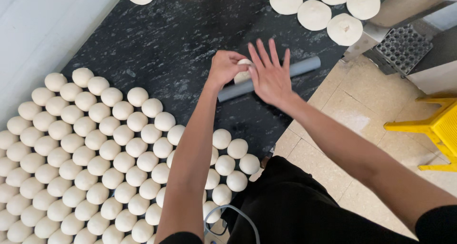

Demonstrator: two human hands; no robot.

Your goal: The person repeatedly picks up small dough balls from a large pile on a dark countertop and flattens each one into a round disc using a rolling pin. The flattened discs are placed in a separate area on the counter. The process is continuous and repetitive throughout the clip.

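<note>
Dark speckled stone forms the tabletop (157,39), dusted with streaks of flour and bordered on the left by a pale wall, with beige floor tiles (352,106) to the right. At the middle of the tabletop both hands meet over a single dough piece (244,74): the left hand (225,68) curls its fingers around the dough's left side, while the right hand (269,73) lies flat against it with fingers spread wide and pointing away from the body. Just beneath and beyond the hands a grey rolling pin (304,67) lies slanted on the tabletop, its middle hidden by them. Dozens of round dough balls (104,153) sit packed in tight rows at the near left, touching one another. Flattened dough discs (314,14) line the far edge. At the upper right stands a metal machine (404,6) with a perforated plate (402,46), and a yellow stool (435,130) stands on the floor.
</note>
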